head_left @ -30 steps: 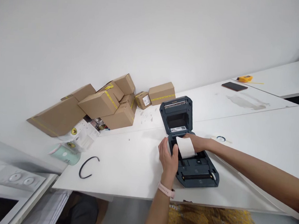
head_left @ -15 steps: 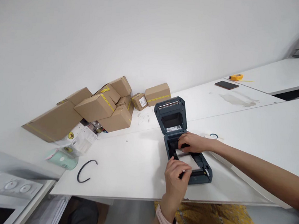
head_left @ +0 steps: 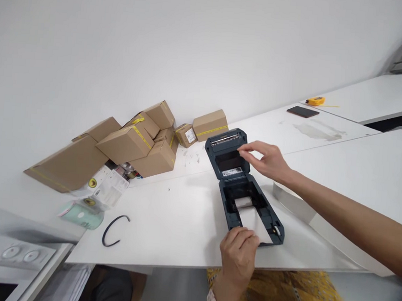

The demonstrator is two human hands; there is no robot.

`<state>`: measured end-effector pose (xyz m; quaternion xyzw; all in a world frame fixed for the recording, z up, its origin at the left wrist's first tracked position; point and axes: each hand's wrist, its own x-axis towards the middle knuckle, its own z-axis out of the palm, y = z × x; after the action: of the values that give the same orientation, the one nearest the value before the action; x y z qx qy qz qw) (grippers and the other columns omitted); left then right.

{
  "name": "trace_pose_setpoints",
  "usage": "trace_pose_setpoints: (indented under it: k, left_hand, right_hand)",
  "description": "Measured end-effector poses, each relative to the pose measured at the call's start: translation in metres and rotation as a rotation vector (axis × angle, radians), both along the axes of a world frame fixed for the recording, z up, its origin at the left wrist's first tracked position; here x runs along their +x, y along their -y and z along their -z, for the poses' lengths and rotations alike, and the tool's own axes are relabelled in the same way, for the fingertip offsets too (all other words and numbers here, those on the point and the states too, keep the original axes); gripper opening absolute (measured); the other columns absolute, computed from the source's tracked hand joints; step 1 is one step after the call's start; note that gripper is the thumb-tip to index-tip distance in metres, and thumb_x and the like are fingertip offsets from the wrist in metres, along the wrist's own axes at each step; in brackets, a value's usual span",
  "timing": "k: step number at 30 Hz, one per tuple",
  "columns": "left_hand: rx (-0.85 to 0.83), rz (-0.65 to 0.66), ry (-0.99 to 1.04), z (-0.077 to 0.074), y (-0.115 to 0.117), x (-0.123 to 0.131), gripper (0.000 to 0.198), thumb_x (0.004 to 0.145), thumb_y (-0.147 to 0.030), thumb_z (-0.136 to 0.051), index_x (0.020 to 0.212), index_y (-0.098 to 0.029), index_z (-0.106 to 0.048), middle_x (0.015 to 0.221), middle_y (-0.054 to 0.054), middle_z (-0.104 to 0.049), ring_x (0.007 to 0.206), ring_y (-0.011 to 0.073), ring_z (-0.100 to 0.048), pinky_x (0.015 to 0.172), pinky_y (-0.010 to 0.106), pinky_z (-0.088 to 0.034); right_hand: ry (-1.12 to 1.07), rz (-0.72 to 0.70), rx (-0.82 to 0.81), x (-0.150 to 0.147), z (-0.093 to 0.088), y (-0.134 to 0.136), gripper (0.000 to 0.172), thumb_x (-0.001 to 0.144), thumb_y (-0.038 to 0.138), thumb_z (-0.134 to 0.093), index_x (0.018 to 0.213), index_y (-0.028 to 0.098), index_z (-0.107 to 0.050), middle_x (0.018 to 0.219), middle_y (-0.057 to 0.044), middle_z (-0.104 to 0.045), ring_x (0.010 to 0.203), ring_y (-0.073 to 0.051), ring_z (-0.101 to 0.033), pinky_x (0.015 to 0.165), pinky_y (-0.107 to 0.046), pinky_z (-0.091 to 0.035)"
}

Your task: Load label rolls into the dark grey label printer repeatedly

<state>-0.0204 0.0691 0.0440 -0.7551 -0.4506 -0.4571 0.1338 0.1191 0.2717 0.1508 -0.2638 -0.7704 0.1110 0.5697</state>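
At the front lip of an open, dark blue-grey plastic label printer (head_left: pixel 256 195) on the white tabletop (head_left: pixel 167 231), the left hand (head_left: pixel 238 253) has its fingers closed over the near end of a flat strip of white paper (head_left: pixel 253 219), apparently pinching it. Taking 12 o'clock as straight away from the person, the strip lies at 1 o'clock from that hand and runs back toward 11, in line with the printer's long axis, which points from 5 to 11. The white roll (head_left: pixel 243 201) sits at the strip's far end, inside the bay.

The relation that seems to matter most is between the raised, square-windowed blue-grey lid (head_left: pixel 226 151) and the right hand (head_left: pixel 268 160), clearly the nearer of the two. The lid stands at 9 o'clock from it, hinged at the bay's 11 o'clock end. Thumb and fingers meet at the lid's right edge; whether they grip it, I cannot tell. From this hand, the bay lies between 6 and 7 o'clock.
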Motion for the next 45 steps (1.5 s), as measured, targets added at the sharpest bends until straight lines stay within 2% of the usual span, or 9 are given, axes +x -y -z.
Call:
trace_pose_setpoints:
  k: [6,12,18,22,27,30,34,39,45]
  left_hand:
    - [0.005,-0.007,0.011,0.003,0.01,0.0,0.019,0.093,-0.007,-0.056,0.092,-0.019,-0.071,0.084,0.004,-0.079,0.082,0.0194,-0.074,0.076,0.031,-0.065]
    - [-0.089,-0.014,0.015,0.005,0.028,0.004,0.026,0.094,-0.007,-0.051,0.1,-0.022,-0.071,0.088,0.005,-0.08,0.086,0.0214,-0.076,0.079,0.034,-0.066]
    - [-0.067,-0.025,0.058,0.007,0.029,0.009,0.025,0.094,-0.008,-0.052,0.099,-0.023,-0.071,0.086,0.005,-0.08,0.083,0.0205,-0.076,0.077,0.033,-0.066]
    - [-0.06,-0.015,0.085,0.009,0.028,0.012,0.025,0.095,-0.008,-0.051,0.097,-0.022,-0.071,0.085,0.005,-0.079,0.082,0.0199,-0.075,0.077,0.032,-0.065]
    - [-0.127,0.075,0.122,-0.007,0.028,0.005,0.013,0.095,-0.017,-0.057,0.094,-0.022,-0.069,0.084,0.004,-0.078,0.084,0.0207,-0.074,0.083,0.036,-0.064]
    - [-0.207,0.107,0.173,-0.031,0.013,-0.008,0.018,0.098,-0.02,-0.052,0.107,-0.022,-0.068,0.101,0.008,-0.078,0.1,0.0226,-0.073,0.094,0.041,-0.061]
    - [-0.401,-0.046,0.166,-0.052,-0.037,-0.02,0.033,0.1,-0.012,-0.04,0.126,-0.019,-0.059,0.117,0.013,-0.074,0.11,0.0233,-0.07,0.094,0.041,-0.06]
    - [-0.699,-0.025,-0.235,-0.042,-0.089,-0.011,0.062,0.083,0.005,-0.037,0.144,-0.006,-0.043,0.117,0.019,-0.073,0.12,0.0272,-0.067,0.124,0.056,-0.029]
    - [-0.736,-0.067,-0.29,-0.027,-0.087,-0.007,0.075,0.078,0.006,-0.037,0.152,-0.008,-0.032,0.101,0.011,-0.077,0.109,0.0228,-0.072,0.128,0.057,-0.012]
  right_hand:
    - [0.048,-0.072,0.104,-0.001,-0.007,0.032,0.014,0.096,0.025,-0.057,0.092,0.023,-0.071,0.086,-0.004,-0.077,0.079,-0.019,-0.07,0.073,-0.032,-0.056]
    - [0.086,-0.013,-0.024,0.008,0.0,0.048,0.022,0.099,0.033,-0.052,0.095,0.024,-0.071,0.091,-0.006,-0.076,0.087,-0.022,-0.07,0.081,-0.038,-0.056]
    - [0.411,-0.274,-0.197,0.021,0.064,0.089,0.026,0.101,0.031,-0.05,0.096,0.023,-0.074,0.09,-0.006,-0.078,0.084,-0.021,-0.072,0.076,-0.036,-0.056]
    - [0.421,-0.228,-0.185,0.033,0.11,0.123,0.026,0.1,0.028,-0.054,0.116,0.026,-0.074,0.12,-0.007,-0.077,0.114,-0.026,-0.07,0.097,-0.044,-0.056]
    - [0.425,-0.141,-0.159,0.04,0.125,0.145,0.036,0.098,0.026,-0.055,0.131,0.03,-0.069,0.129,-0.006,-0.073,0.126,-0.028,-0.065,0.107,-0.053,-0.051]
    - [0.43,-0.143,-0.176,0.04,0.125,0.148,0.036,0.097,0.028,-0.056,0.131,0.031,-0.069,0.13,-0.007,-0.072,0.127,-0.029,-0.064,0.11,-0.056,-0.048]
    - [0.426,-0.152,-0.189,0.039,0.125,0.148,0.036,0.098,0.029,-0.056,0.131,0.032,-0.069,0.131,-0.007,-0.071,0.128,-0.029,-0.063,0.111,-0.058,-0.047]
    - [0.405,-0.177,-0.233,0.042,0.123,0.149,0.037,0.098,0.031,-0.056,0.133,0.034,-0.069,0.133,-0.006,-0.07,0.129,-0.028,-0.063,0.114,-0.056,-0.045]
    - [0.385,-0.211,-0.315,0.046,0.123,0.149,0.035,0.1,0.033,-0.054,0.131,0.034,-0.07,0.138,-0.005,-0.067,0.133,-0.029,-0.059,0.117,-0.058,-0.04]
